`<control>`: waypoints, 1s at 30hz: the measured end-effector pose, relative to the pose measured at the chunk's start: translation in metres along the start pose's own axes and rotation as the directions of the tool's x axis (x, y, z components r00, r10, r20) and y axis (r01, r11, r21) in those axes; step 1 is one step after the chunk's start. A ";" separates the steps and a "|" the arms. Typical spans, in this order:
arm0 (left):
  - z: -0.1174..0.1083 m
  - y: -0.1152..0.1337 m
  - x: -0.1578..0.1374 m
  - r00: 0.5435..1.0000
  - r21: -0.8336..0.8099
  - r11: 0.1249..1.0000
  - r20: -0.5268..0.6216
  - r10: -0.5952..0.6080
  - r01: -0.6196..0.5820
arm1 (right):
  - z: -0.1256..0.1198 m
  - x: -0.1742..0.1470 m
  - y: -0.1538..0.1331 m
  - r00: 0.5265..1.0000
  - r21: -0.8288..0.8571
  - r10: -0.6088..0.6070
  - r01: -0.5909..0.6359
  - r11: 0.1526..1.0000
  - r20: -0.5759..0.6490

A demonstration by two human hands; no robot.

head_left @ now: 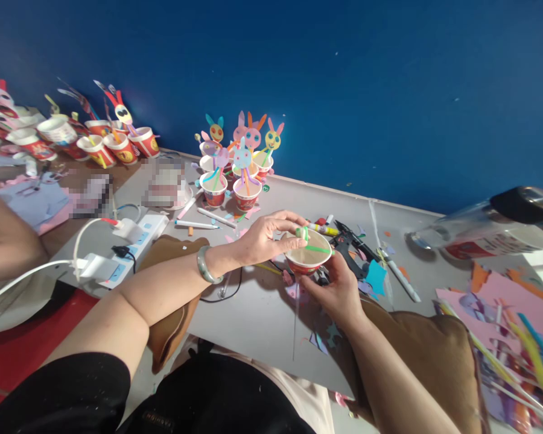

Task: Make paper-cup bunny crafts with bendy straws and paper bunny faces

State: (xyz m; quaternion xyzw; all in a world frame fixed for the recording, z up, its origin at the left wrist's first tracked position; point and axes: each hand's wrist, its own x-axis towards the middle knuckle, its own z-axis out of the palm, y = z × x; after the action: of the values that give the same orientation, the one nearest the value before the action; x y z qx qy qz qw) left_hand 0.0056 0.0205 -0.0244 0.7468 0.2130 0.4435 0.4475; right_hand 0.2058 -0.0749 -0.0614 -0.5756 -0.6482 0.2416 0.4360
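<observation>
My right hand is closed around the side of a red and white paper cup, held above the table with its opening facing me. My left hand reaches over the cup's left rim, thumb and fingers pinching a small green and whitish piece. A thin green strip runs across the cup's opening on the right; whether it joins the pinched piece I cannot tell. Just behind the cup lie a black glue gun and a yellow marker.
Finished cups with paper rabbit heads stand by the blue wall. A power strip, a brown cushion and another person's arm lie around me. At right are a clear bottle and coloured paper scraps.
</observation>
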 end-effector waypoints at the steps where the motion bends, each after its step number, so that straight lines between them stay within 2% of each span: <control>1: -0.001 0.000 0.000 1.000 0.001 1.000 0.010 -0.013 0.013 | 0.000 0.000 0.001 1.000 0.009 -0.002 0.002 1.000 0.007; 14: -0.006 0.005 0.003 0.990 0.012 0.998 0.123 -0.062 0.061 | 0.003 -0.002 0.002 0.999 0.038 0.007 -0.008 0.999 0.040; 18: -0.005 0.009 0.004 0.982 -0.074 0.983 0.100 -0.158 0.166 | 0.005 -0.002 0.003 0.999 0.063 0.047 -0.046 0.997 -0.011; 23: -0.006 0.014 0.005 0.943 -0.302 0.894 0.107 -0.314 0.332 | 0.005 -0.001 0.006 0.993 0.139 0.084 -0.071 0.988 -0.088; 26: -0.004 0.008 0.004 0.945 -0.341 0.882 0.095 -0.312 0.326 | 0.007 0.000 0.007 0.988 0.212 0.106 -0.081 0.974 -0.110; 30: 0.004 -0.007 0.001 0.952 -0.298 0.904 0.116 -0.284 0.306 | 0.009 0.000 0.006 0.990 0.283 0.116 -0.089 0.955 -0.083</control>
State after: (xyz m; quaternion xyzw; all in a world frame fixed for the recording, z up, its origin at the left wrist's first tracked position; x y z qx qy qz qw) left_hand 0.0104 0.0231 -0.0303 0.6409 0.2348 0.3724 0.6288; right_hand 0.2017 -0.0720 -0.0705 -0.5527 -0.5549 0.3240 0.5308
